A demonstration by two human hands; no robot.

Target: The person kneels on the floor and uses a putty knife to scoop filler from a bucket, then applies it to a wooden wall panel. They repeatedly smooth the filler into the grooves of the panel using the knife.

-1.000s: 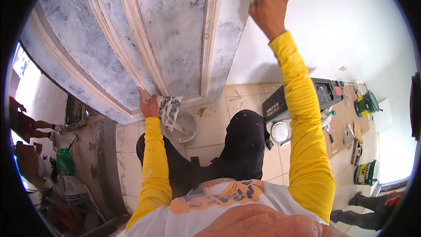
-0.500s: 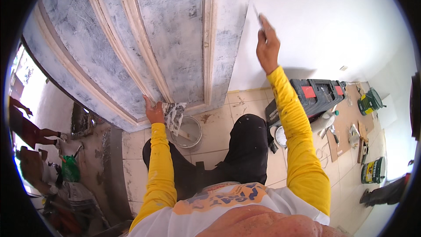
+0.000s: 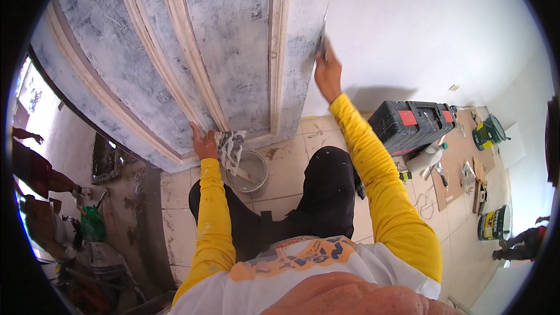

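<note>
My right hand [image 3: 328, 73] is closed on a putty knife [image 3: 322, 38], its thin blade against the right edge of the panelled door [image 3: 227, 41]. Grey-white patchy filler covers this door between its raised wooden mouldings. Low by the door's bottom rail, my left hand [image 3: 204, 142] grips a flat plate smeared with white and dark putty [image 3: 231, 149]. The fingers of that hand are beside a moulding. Partly beneath the plate stands a round bucket [image 3: 259, 186] with grey-white residue and a light stick in it.
A black toolbox with red latches [image 3: 411, 125] stands by the white wall, a white jug [image 3: 426, 157] beside it. Tools lie on brown board [image 3: 452, 178] at right, near green pails [image 3: 489, 133]. Other people's limbs show at the left and right edges.
My right hand has moved left and slightly down, bringing the putty knife from in front of the white wall to the door's edge. The left hand and its plate stay nearly still.
</note>
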